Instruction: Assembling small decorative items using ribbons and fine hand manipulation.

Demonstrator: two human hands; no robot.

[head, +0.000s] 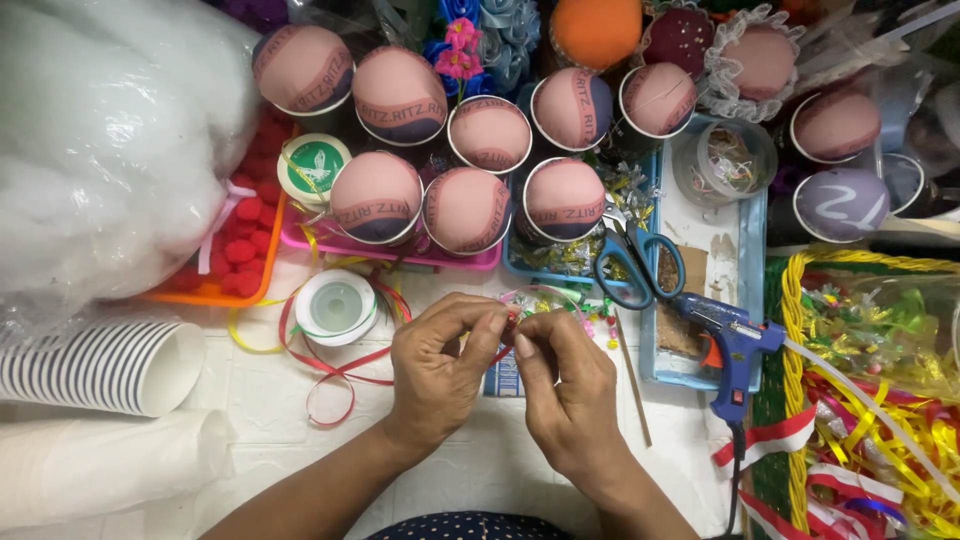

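Ribbon (pixel 345 368): thin, red, curling | left hand (pixel 437 362); right hand (pixel 567 385): both pinching it

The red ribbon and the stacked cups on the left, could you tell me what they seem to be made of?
Red ribbon: probably thin glossy plastic, since it curls in springy loops. Stacked cups: likely paper, matte white with rolled rims.

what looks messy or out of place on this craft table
Red ribbon has run loose off its spool and lies in tangled loops on the table beside the left hand. The stack of paper cups lies tipped on its side. Both hands pinch a small piece of ribbon; the right hand is beside the left.
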